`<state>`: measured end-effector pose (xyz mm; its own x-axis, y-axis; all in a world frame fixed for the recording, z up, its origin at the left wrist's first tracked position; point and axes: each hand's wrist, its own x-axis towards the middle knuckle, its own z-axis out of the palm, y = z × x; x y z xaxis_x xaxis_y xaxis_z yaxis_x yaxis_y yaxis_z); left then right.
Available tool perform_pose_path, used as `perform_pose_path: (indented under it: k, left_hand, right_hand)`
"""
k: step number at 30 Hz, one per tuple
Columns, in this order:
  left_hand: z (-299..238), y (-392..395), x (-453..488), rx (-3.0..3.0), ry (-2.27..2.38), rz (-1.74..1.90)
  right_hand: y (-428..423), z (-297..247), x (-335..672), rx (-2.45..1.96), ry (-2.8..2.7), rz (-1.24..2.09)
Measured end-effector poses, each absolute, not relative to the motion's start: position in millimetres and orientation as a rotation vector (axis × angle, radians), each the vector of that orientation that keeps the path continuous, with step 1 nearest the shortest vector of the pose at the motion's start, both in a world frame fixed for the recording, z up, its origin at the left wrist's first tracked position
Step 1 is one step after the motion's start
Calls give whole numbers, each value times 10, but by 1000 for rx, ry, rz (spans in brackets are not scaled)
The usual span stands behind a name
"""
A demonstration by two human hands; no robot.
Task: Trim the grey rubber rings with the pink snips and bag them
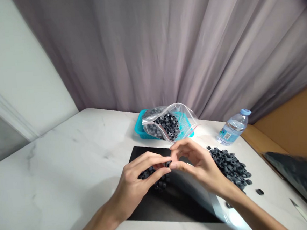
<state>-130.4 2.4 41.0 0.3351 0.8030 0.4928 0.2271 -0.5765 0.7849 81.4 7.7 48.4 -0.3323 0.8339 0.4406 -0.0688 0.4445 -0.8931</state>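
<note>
My left hand [137, 182] and my right hand [196, 164] meet over a black mat [172, 201] on the white marble table. Both pinch a small black ring [168, 163] between their fingertips. Under my left fingers lies a small cluster of black rings [158, 179] on the mat. A larger heap of the same black rings [232, 165] sits on the table just right of my right hand.
A clear zip bag of black rings [169, 122] lies in a turquoise basket [140, 126] behind the mat. A water bottle [233, 127] lies at the right. A dark plastic bag [302, 174] and brown cardboard [288, 126] fill the far right. Grey curtain behind.
</note>
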Motion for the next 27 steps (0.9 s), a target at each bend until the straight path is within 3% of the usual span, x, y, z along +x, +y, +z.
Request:
perform_pose_path:
  k: [11, 21, 27]
  left_hand:
    - [388, 3, -1156, 755, 793, 1031]
    - [386, -66, -1156, 636, 792, 963]
    - [348, -35, -1163, 701, 814, 965]
  right_hand:
    - [73, 464, 794, -734, -1495, 1307]
    - [-22, 472, 703, -978, -1036, 1619]
    - [-19, 446, 685, -1074, -961, 1644]
